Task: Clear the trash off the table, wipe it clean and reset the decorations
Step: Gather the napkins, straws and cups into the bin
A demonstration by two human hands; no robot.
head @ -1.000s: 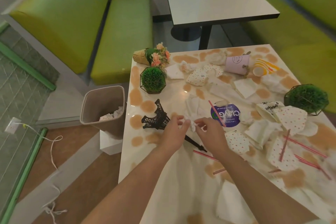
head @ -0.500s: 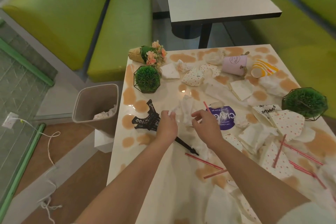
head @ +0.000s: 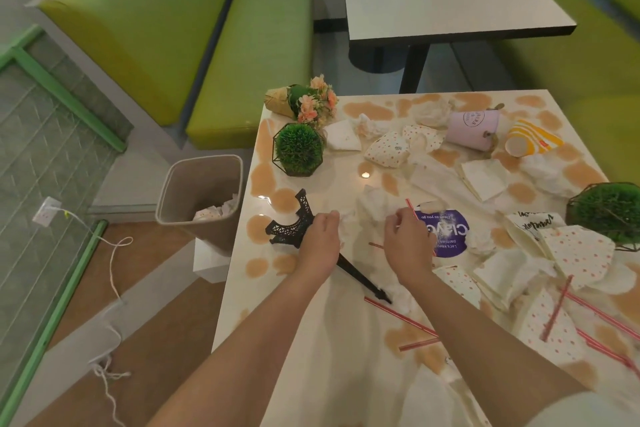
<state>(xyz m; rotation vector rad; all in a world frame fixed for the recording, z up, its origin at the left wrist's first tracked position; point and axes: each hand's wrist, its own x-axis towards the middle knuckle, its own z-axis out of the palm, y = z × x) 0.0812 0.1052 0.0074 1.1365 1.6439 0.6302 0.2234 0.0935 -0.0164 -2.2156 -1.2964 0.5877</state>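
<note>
Head view, looking down on a desk (head: 242, 291) still deep in mess. Early days, judging by the spread: crumpled napkins (head: 377, 204) and polka-dot wrappers (head: 575, 253) scattered from centre to right edge, red straws (head: 405, 319) lying loose at lower right, brown spill patches dotted all over the surface. Some paper already down in the bin (head: 201, 198), standing on the floor just left of the desk, so clearing under way but barely dented.

Left hand (head: 320, 239) at centre frame, fingers curled on a wad of white tissue (head: 346, 218), over the toppled black Eiffel Tower model (head: 294, 222). Right hand (head: 407, 239) just beside it, fingertips pinching at a red straw (head: 410, 206) near the purple sticker (head: 446, 236); exact grip hard to read.

Decorations not reset: tower lying flat, pink pot (head: 472, 130) tipped on its side at upper right, flower bouquet (head: 308, 102) lying down at the desk's upper left corner. Two green ball plants (head: 298, 149) upright, one upper left, one far right. Wiping not begun, as far as visible; no cloth in sight.
</note>
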